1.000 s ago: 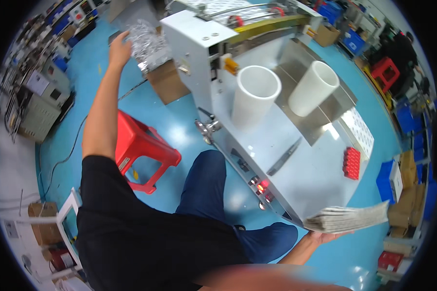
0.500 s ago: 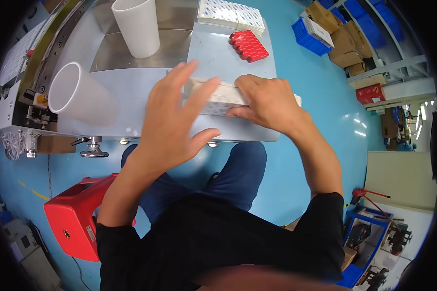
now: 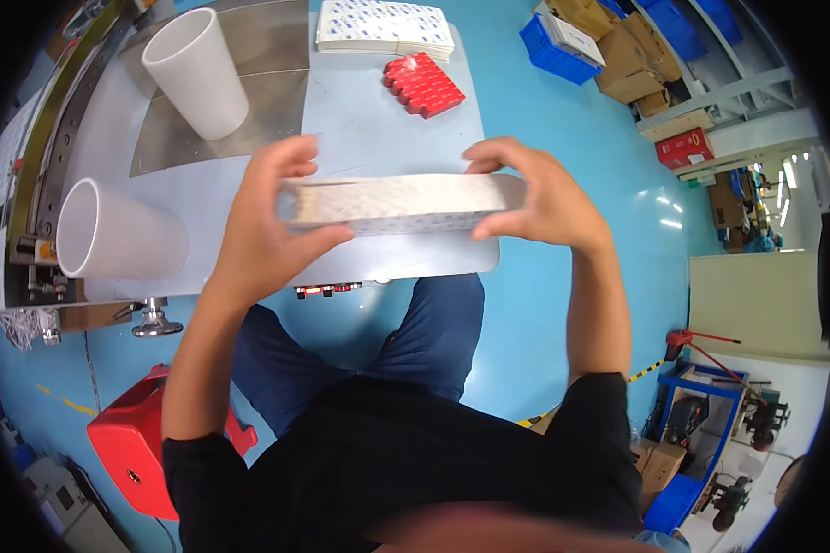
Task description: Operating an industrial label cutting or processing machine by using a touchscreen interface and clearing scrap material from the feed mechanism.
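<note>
A thick stack of white printed sheets (image 3: 401, 205) lies lengthwise between my hands at the front of the table, its long edge toward me and slightly blurred. My left hand (image 3: 272, 207) holds its left end, thumb along the near side and fingers curled over the far side. At the other end my right hand (image 3: 539, 198) grips the stack in the same way. Beyond it sit a red block with a scalloped edge (image 3: 424, 85) and another stack of white sheets with blue print (image 3: 385, 28).
Two white plastic cups, one upright (image 3: 203, 78) and one nearer (image 3: 124, 230), are on the left of the table (image 3: 360, 129). A metal machine frame runs along the far left. A red stool (image 3: 138, 442) stands at lower left; a blue crate (image 3: 563, 51) is on the floor to the right.
My left hand has come down from above the sheets to their left end. My right hand has shifted to the right end. The view has moved somewhat.
</note>
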A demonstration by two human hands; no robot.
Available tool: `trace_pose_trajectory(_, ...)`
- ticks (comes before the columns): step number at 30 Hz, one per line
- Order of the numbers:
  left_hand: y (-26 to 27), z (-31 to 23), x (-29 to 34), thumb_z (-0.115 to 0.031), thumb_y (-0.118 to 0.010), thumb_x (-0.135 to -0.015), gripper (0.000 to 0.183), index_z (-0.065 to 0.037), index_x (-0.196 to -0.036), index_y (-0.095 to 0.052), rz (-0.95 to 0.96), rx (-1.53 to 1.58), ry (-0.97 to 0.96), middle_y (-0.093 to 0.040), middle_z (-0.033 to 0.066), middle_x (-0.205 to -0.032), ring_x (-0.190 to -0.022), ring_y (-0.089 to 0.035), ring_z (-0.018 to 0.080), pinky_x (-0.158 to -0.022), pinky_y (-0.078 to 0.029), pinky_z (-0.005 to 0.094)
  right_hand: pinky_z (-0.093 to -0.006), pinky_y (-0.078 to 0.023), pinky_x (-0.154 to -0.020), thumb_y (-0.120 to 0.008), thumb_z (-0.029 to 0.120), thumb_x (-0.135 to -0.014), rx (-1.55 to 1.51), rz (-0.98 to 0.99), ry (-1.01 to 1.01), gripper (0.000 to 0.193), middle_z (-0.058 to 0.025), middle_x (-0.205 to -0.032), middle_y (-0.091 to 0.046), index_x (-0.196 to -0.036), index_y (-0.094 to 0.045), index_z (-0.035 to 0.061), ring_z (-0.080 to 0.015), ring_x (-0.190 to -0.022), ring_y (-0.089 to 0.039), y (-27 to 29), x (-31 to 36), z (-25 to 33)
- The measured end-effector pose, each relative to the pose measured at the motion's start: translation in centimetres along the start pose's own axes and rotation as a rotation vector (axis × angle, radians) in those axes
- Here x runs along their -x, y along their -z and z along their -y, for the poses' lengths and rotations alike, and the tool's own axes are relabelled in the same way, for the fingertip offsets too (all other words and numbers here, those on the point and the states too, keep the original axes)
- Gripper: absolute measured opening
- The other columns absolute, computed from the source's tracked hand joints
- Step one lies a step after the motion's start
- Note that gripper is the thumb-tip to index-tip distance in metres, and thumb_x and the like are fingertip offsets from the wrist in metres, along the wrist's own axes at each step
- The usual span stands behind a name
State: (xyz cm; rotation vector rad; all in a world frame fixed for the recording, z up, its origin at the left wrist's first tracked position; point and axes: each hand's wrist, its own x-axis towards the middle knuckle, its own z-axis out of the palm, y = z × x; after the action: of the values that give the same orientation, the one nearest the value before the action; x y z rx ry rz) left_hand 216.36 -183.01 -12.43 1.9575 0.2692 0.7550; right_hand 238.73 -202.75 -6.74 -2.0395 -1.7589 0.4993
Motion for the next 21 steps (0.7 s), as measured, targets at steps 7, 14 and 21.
trace_pose_trajectory(7,-4.0,3.2,1.4,-0.005,-0.080,-0.064,0.058,-0.003,-0.110,-0.045,0.015,0.346,0.240,-0.055,0.0085,-0.100,-0.092,-0.057,0.0149,-0.080,-0.049,0.0287,-0.0358,-0.042,-0.091,-0.090,0.022,-0.050,-0.856,-0.646,-0.032,0.078,-0.0136,-0.109,-0.058,-0.112,-0.045,0.0038,-0.0225,-0.102,-0.056,-10.3,1.5,-4.7)
trace_pose_trajectory(14,-3.7,4.4,1.4,-0.006,-0.081,-0.063,0.057,-0.004,-0.105,-0.044,0.020,0.233,0.142,-0.056,0.0092,-0.099,-0.088,-0.058,0.0140,-0.077,-0.050,0.0282,-0.0347,-0.044,-0.089,-0.091,0.020,-0.050,-0.871,-0.663,-0.075,0.076,-0.0130,-0.110,-0.058,-0.110,-0.046,0.0035,-0.0205,-0.102,-0.055,-11.6,1.6,-4.5)
trace_pose_trajectory(21,-3.5,2.9,0.2,-0.004,-0.082,-0.061,0.061,-0.004,-0.108,-0.043,0.056,0.339,0.215,-0.057,0.0106,-0.102,-0.089,-0.059,0.0146,-0.077,-0.050,0.0274,-0.0373,-0.038,-0.098,-0.090,0.027,-0.051,-0.994,-0.814,0.022,0.097,-0.0159,-0.123,-0.051,-0.129,-0.037,0.0015,-0.0243,-0.114,-0.050,-9.9,2.1,-3.5)
